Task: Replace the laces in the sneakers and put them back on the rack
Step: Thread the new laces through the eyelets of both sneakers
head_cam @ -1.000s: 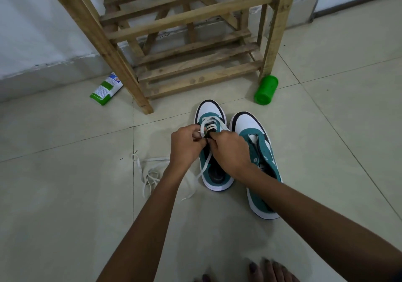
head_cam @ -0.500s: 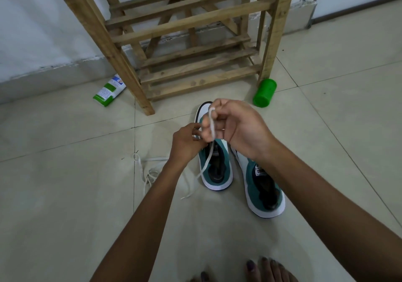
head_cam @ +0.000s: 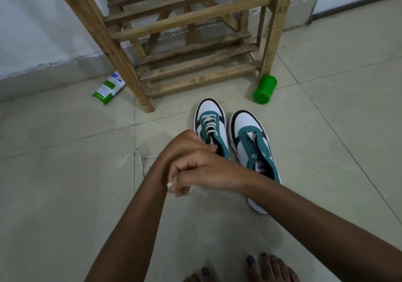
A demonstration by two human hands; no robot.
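Two teal, white and black sneakers stand side by side on the tiled floor before the wooden rack (head_cam: 191, 16). The left sneaker (head_cam: 210, 127) has a white lace (head_cam: 209, 124) threaded through its front eyelets. The right sneaker (head_cam: 253, 149) has no lace. My left hand (head_cam: 183, 143) rests at the left sneaker's opening, fingers closed on the lace there. My right hand (head_cam: 202, 173) crosses over my left wrist and pinches a white lace end at its fingertips. A loose white lace (head_cam: 141, 164) lies on the floor, partly hidden behind my left forearm.
A green cylindrical container (head_cam: 264, 89) lies by the rack's right leg. A green and white packet (head_cam: 108, 88) lies left of the rack's front leg. My bare toes (head_cam: 261, 266) show at the bottom edge. Grey wall skirting runs behind.
My right hand rose with the lace end above the left sneaker, then swung down and left across my left wrist. The sneaker's laced front is now uncovered.
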